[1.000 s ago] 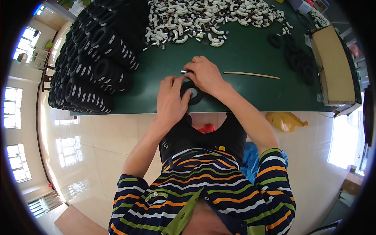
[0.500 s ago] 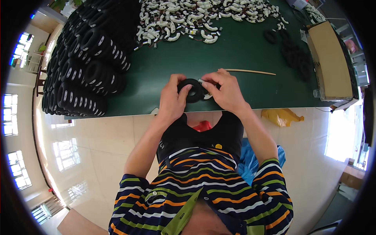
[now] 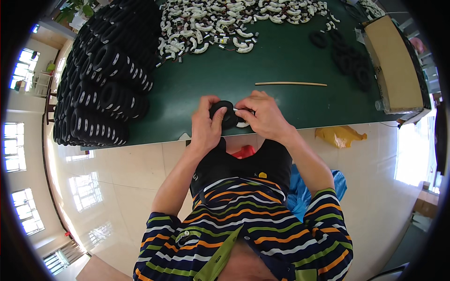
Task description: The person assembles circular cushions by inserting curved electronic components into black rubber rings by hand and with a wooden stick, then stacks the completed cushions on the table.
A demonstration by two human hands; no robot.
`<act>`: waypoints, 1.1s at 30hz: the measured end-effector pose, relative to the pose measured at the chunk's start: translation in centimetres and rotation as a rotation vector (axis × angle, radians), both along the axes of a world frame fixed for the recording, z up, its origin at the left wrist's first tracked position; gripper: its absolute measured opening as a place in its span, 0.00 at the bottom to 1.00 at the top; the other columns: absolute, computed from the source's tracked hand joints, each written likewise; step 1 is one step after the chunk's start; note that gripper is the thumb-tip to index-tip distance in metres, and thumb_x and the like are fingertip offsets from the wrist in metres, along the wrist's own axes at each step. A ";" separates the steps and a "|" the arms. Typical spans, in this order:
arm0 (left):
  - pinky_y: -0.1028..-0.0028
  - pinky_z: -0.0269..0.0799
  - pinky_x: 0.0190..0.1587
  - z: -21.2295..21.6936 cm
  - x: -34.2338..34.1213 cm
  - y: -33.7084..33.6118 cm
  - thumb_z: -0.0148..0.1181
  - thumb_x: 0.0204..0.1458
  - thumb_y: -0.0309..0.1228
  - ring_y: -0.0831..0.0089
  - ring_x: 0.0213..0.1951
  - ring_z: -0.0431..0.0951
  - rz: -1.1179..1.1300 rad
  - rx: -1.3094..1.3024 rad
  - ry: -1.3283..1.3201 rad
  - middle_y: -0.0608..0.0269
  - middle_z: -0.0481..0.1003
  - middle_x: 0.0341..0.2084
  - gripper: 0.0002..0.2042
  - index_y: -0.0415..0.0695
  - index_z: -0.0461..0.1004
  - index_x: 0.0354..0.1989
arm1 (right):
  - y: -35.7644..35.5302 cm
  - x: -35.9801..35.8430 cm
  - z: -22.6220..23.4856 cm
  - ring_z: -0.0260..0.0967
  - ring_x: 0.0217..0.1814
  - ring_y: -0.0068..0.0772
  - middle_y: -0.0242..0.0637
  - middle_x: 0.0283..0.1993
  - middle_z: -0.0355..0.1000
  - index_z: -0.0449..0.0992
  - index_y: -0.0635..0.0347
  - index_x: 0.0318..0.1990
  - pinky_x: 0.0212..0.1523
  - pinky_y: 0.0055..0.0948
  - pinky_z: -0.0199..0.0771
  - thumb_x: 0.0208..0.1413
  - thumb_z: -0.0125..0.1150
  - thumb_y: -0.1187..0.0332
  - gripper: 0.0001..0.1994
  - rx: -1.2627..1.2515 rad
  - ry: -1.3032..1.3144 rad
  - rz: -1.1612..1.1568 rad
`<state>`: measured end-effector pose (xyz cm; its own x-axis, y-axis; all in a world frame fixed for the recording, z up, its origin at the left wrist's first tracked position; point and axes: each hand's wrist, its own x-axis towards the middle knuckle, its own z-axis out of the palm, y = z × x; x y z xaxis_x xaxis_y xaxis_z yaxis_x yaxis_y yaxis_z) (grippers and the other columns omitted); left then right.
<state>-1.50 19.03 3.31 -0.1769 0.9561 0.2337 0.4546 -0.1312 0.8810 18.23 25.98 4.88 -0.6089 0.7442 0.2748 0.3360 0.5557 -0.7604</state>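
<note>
Close to the table's near edge, my left hand (image 3: pixel 204 127) is closed around a black rubber tyre (image 3: pixel 229 121), with the thumb on its inner rim. My right hand (image 3: pixel 268 116) pinches a small silver cylinder (image 3: pixel 236 109) against the tyre's right side. A white curved piece (image 3: pixel 243 125) shows below those fingers, mostly hidden by the tyre and hand; how far it sits inside the tyre I cannot tell. Beyond my right hand, a thin wooden stick (image 3: pixel 290 84) lies on the green table (image 3: pixel 197 79).
Stacked black tyres (image 3: pixel 101 93) with white marks rise at the left. Across the back lies a heap of white curved pieces (image 3: pixel 225 21) with metal cylinders. Several loose black rings (image 3: pixel 347 61) lie beside a cardboard box (image 3: pixel 393 65) at the right. A yellow bag (image 3: pixel 340 136) is on the floor.
My right fingers have moved in closer over the tyre's right side, and the silver cylinder is nearer its opening. The tyre looks slightly tilted. The stick's left end now shows clear of my right hand.
</note>
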 end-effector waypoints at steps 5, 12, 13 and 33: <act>0.73 0.75 0.45 0.4 -1.0 0.1 0.60 0.65 0.27 0.74 0.38 0.80 -0.066 -0.166 -0.318 0.59 0.80 0.36 0.11 0.36 0.71 0.53 | -0.6 -0.7 0.6 0.71 0.38 0.40 0.40 0.32 0.78 0.86 0.59 0.41 0.42 0.38 0.70 0.55 0.71 0.69 0.07 -0.075 0.057 -0.081; 0.79 0.71 0.42 0.1 -1.7 -0.2 0.58 0.67 0.26 0.82 0.36 0.74 -0.185 -0.207 -0.542 0.68 0.78 0.33 0.10 0.40 0.74 0.54 | -1.1 -0.8 0.0 0.73 0.34 0.36 0.40 0.32 0.77 0.87 0.60 0.42 0.34 0.32 0.71 0.54 0.73 0.72 0.09 -0.130 0.177 -0.102; 0.79 0.71 0.42 0.0 -1.7 -0.2 0.58 0.67 0.26 0.82 0.36 0.74 -0.184 -0.207 -0.542 0.68 0.78 0.33 0.10 0.40 0.74 0.54 | -1.1 -0.6 0.0 0.74 0.34 0.35 0.40 0.31 0.78 0.87 0.60 0.43 0.33 0.31 0.72 0.54 0.73 0.73 0.09 -0.084 0.183 -0.055; 0.74 0.76 0.49 0.4 -1.3 -0.6 0.62 0.66 0.28 0.79 0.40 0.78 -0.302 -0.193 -0.505 0.66 0.78 0.38 0.11 0.40 0.71 0.53 | -0.9 -1.0 1.1 0.76 0.33 0.34 0.41 0.34 0.79 0.84 0.62 0.42 0.32 0.32 0.75 0.53 0.69 0.78 0.09 -0.231 0.212 -0.105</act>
<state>-2.81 18.39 3.70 0.0645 0.9979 0.0091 -0.0567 -0.0054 0.9984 17.22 25.09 5.95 -0.4730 0.8572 0.2036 0.2034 0.3311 -0.9214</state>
